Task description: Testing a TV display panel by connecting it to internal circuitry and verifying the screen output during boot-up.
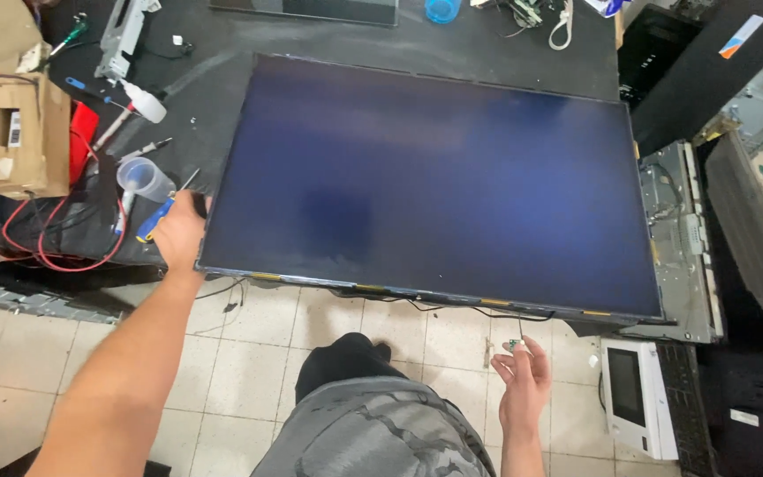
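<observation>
**Dark panel flat on bench, left hand at its corner**

Dark blue display panel (pixel 434 185) lies flat on black workbench (pixel 222 62), near edge overhanging tiled floor (pixel 249 353). Left hand (pixel 178 234) grasps panel's near-left corner. Right hand (pixel 521 380) hangs open below near edge, fingers loose, small connector (pixel 512 344) at fingertips. Clear plastic cup (pixel 141 179) and blue-handled screwdriver (pixel 156 219) just beside left hand.

Before you on the black bench lies a large, dark-blue rectangular flat screen panel (pixel 430 181), tilted. At your far left stands a brown cardboard box (pixel 24 132) bearing a small white label (pixel 15 129). Lower right, a small white-framed screen (pixel 636 399) rests on the floor.
</observation>
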